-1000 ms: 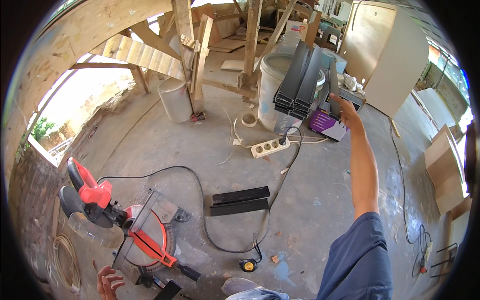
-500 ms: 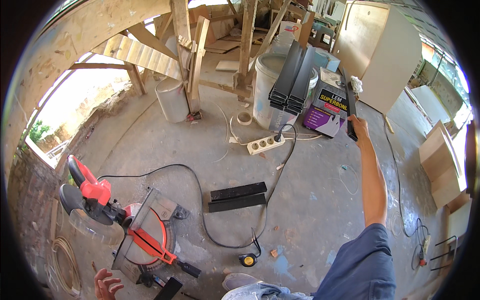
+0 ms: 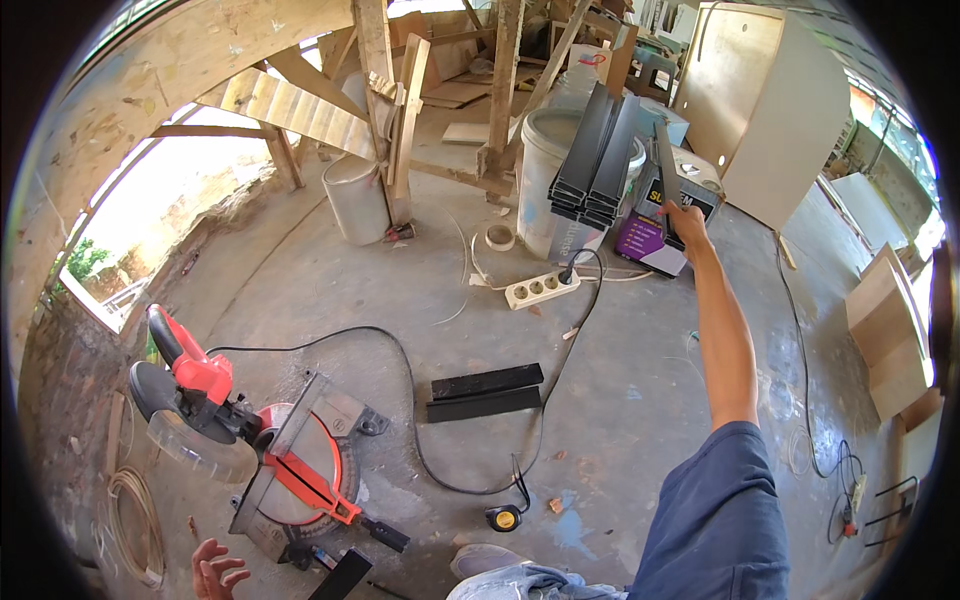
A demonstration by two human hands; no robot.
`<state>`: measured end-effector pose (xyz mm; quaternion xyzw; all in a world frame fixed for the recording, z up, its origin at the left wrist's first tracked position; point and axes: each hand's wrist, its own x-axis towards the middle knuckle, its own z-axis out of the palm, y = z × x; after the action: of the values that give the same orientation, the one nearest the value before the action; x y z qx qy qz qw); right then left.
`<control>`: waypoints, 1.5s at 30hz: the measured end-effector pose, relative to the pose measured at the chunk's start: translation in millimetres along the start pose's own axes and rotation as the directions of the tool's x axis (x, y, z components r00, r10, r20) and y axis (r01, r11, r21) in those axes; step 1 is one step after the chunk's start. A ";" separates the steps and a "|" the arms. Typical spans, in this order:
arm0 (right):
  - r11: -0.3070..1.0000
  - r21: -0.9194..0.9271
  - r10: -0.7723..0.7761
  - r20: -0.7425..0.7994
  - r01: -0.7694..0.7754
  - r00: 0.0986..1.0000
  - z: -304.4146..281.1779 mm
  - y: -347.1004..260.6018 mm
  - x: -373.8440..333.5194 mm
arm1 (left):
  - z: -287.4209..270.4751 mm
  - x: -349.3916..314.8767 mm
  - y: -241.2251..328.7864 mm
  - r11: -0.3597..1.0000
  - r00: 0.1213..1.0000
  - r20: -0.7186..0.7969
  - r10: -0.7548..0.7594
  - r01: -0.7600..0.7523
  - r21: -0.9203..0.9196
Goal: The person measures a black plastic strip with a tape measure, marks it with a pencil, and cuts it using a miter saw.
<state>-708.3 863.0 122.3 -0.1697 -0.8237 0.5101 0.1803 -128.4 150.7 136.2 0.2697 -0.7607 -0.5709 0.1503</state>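
Observation:
Stretched forward at the right, my right hand (image 3: 686,224) is closed round the lower end of a long black channel strip (image 3: 666,165). That strip stands tilted in front of a black and purple square can (image 3: 648,240). Just left of it, a bundle of similar black strips (image 3: 598,150) leans on a white bucket (image 3: 538,185). My left hand (image 3: 216,572) is low at the left edge, fingers loosely curled and apart, holding nothing. Near it stands a red and black miter saw (image 3: 305,480), with a short black piece (image 3: 343,577) by its handle.
Two short black pieces (image 3: 485,391) lie mid-floor. A black cord loops round them from a white power strip (image 3: 542,290). A tape measure (image 3: 503,518) is by my shoe (image 3: 487,560). Also around are a tape roll (image 3: 500,237), a grey bucket (image 3: 357,205) and a tall cabinet (image 3: 775,120).
My right hand has moved left with the black strip, from the can's right side to in front of it. The view has shifted slightly. My left hand stays low beside the saw.

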 end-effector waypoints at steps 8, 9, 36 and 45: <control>0.999 -0.010 0.035 -0.031 -0.036 0.999 13.0 -21.5 14.4 | 3.1 3.5 -5.6 1.000 1.000 0.003 -0.010 0.010 -0.023; 0.999 -0.004 0.046 -0.019 -0.046 0.999 14.6 -25.0 11.9 | 4.6 3.8 -4.3 1.000 1.000 -0.001 -0.010 0.010 -0.023; 0.128 0.786 -0.729 -0.339 -0.604 -0.595 182.5 -242.6 -713.1 | 271.7 78.9 -80.0 0.054 0.448 0.830 0.333 -0.888 0.457; 0.025 0.787 -0.749 0.423 0.616 -0.510 260.2 -197.0 -628.2 | 156.9 -10.5 -100.2 0.435 0.704 0.673 0.225 -0.691 0.578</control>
<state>-298.3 285.9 114.1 0.7666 -0.5838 0.2661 0.0247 -180.2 260.1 -5.6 -0.0791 -0.9855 -0.1457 -0.0350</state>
